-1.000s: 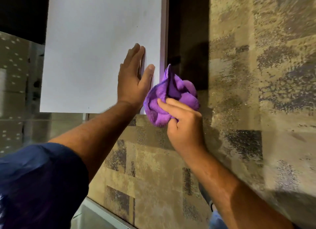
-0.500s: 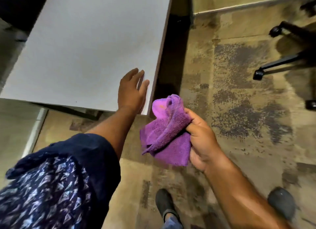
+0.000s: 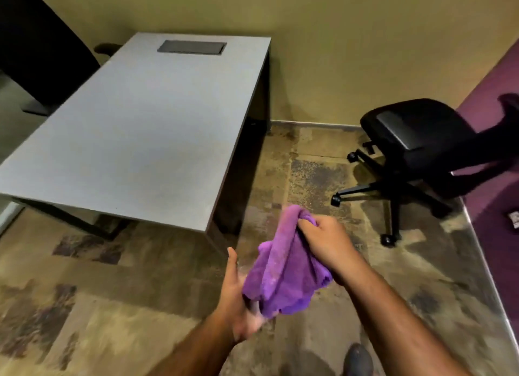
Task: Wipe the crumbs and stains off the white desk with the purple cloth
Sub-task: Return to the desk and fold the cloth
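Observation:
The white desk (image 3: 134,128) stands to the left and ahead, its top bare apart from a dark cable hatch (image 3: 191,47) at the far end. I stand off its near right corner. The purple cloth (image 3: 283,269) hangs bunched in the air over the carpet. My right hand (image 3: 323,241) grips its upper end. My left hand (image 3: 236,300) is under the cloth's lower part, palm up, fingers spread against it. Both hands are clear of the desk.
A black office chair (image 3: 407,151) on casters stands to the right by the wall. A second dark chair (image 3: 39,53) sits behind the desk at far left. A purple floor strip (image 3: 494,196) runs along the right. My shoe (image 3: 358,359) shows at the bottom.
My left hand has come off the desk's corner and moved under the cloth. My view has pulled back and lifted, so the whole desk shows. The right hand keeps hold of the cloth.

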`<move>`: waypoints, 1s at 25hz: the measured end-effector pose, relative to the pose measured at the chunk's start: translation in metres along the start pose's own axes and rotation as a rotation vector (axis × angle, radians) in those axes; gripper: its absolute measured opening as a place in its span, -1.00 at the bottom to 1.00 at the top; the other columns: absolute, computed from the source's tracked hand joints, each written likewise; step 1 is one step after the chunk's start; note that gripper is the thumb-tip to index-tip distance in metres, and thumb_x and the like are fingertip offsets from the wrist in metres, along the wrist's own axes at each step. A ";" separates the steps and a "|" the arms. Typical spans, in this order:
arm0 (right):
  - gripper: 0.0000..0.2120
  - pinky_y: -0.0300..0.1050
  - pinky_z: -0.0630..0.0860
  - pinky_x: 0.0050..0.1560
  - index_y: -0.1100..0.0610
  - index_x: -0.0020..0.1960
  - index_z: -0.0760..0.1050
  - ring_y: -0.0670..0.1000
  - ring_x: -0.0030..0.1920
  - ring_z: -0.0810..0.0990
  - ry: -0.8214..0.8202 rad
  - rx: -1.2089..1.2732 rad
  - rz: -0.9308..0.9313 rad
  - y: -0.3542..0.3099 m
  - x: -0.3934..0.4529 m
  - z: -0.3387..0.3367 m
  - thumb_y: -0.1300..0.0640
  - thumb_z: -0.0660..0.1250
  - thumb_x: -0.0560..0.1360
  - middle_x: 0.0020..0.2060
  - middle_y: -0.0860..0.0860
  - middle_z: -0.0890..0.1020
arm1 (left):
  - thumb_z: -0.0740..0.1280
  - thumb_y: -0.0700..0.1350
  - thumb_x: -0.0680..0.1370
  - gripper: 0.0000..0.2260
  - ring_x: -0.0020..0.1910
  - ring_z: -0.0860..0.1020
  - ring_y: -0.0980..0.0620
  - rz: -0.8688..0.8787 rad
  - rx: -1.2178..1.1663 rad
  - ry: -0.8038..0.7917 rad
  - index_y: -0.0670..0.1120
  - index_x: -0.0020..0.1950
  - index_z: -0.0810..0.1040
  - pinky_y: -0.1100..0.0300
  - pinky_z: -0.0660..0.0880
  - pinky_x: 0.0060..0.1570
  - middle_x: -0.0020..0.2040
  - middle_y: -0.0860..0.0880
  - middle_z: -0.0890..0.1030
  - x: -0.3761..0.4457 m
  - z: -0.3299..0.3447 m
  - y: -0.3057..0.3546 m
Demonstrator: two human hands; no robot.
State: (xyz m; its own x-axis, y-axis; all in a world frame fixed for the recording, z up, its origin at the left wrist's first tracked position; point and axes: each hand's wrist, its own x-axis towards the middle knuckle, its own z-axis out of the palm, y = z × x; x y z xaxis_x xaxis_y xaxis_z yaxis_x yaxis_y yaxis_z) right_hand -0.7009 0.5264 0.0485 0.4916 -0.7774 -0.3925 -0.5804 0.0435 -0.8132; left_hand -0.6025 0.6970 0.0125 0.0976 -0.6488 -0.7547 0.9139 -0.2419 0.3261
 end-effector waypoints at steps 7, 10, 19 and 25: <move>-0.79 -0.18 0.65 -0.12 0.14 0.10 0.67 -0.06 -0.13 0.73 -0.196 0.721 0.003 -0.002 -0.029 -0.172 0.13 0.26 0.73 -0.07 0.04 0.77 | 0.56 0.50 0.26 0.16 0.36 0.66 -0.22 0.189 0.214 -0.410 -0.25 0.61 0.41 -0.15 0.58 0.33 0.44 -0.28 0.61 -0.027 0.136 -0.028; -0.75 -0.10 0.71 0.08 0.13 0.33 0.62 0.02 0.10 0.76 -0.215 0.891 -0.058 0.006 -0.028 -0.224 0.15 0.26 0.72 0.16 0.09 0.77 | 0.74 0.29 0.06 0.02 0.33 0.64 -0.03 0.465 0.643 -0.397 0.03 0.46 0.54 0.11 0.58 0.27 0.36 -0.02 0.69 -0.034 0.183 -0.037; -0.74 -0.03 0.68 0.00 0.18 0.30 0.64 0.08 -0.07 0.74 -0.206 0.932 -0.093 -0.055 0.036 -0.268 0.12 0.28 0.72 0.01 0.19 0.75 | 0.67 0.35 0.29 -0.14 0.51 0.52 -0.06 1.512 1.161 0.227 -0.01 0.47 0.55 0.06 0.47 0.49 0.50 0.04 0.51 -0.012 0.268 -0.052; -0.75 0.01 0.60 0.00 0.25 0.27 0.61 0.11 -0.06 0.70 -0.188 0.799 -0.125 -0.116 0.111 -0.244 0.18 0.24 0.72 -0.02 0.21 0.72 | 0.62 -0.15 0.48 -0.75 -0.03 0.72 0.10 1.265 0.905 0.172 -0.05 0.12 0.70 0.20 0.61 0.05 -0.01 0.04 0.76 0.040 0.283 0.063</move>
State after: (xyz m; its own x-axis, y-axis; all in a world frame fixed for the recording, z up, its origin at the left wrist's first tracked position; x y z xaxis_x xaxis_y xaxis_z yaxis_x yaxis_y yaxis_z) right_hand -0.7380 0.2819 0.2040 0.6632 -0.6914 -0.2868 0.0864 0.4513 -0.8882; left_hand -0.6529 0.4517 0.1643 0.6900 -0.6860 0.2310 -0.3191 -0.0017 0.9477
